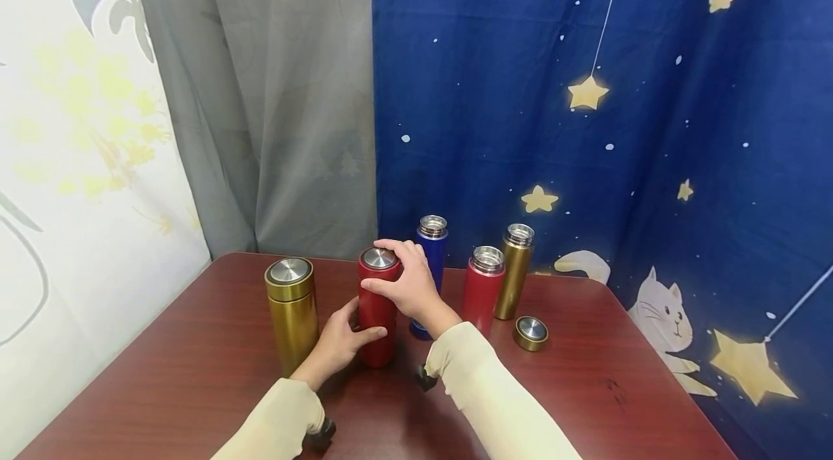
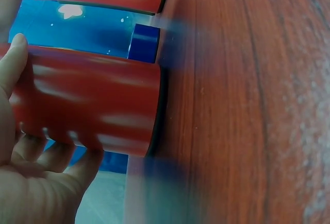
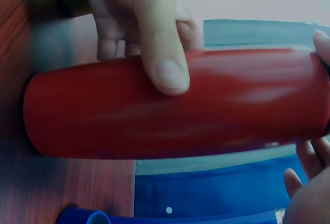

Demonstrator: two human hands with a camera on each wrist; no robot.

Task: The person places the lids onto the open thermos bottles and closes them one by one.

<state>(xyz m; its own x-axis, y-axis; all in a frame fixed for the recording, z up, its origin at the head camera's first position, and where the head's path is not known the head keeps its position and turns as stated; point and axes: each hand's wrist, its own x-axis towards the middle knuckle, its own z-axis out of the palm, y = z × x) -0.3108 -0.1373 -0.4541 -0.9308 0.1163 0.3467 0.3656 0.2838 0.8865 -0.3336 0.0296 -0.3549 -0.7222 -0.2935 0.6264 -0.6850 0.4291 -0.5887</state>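
A red bottle (image 1: 377, 312) with a silver-topped lid (image 1: 379, 257) stands upright on the table, between both hands. The left hand (image 1: 340, 343) grips its body from the left, thumb across the front; in the left wrist view the left hand's fingers (image 2: 56, 157) curl round the red bottle (image 2: 98, 100). At the top, the right hand (image 1: 413, 283) holds the lid's rim between thumb and fingers. At the edge of the right wrist view the right hand (image 3: 312, 193) is partly seen by the top of the red bottle (image 3: 180, 105).
A gold bottle (image 1: 294, 322) with its lid on stands at the left. To the right are an open blue bottle (image 1: 434, 257), an open red bottle (image 1: 483, 294) and an open gold bottle (image 1: 515, 272). A gold lid (image 1: 531, 333) lies on the table (image 1: 586, 373). Curtains hang behind.
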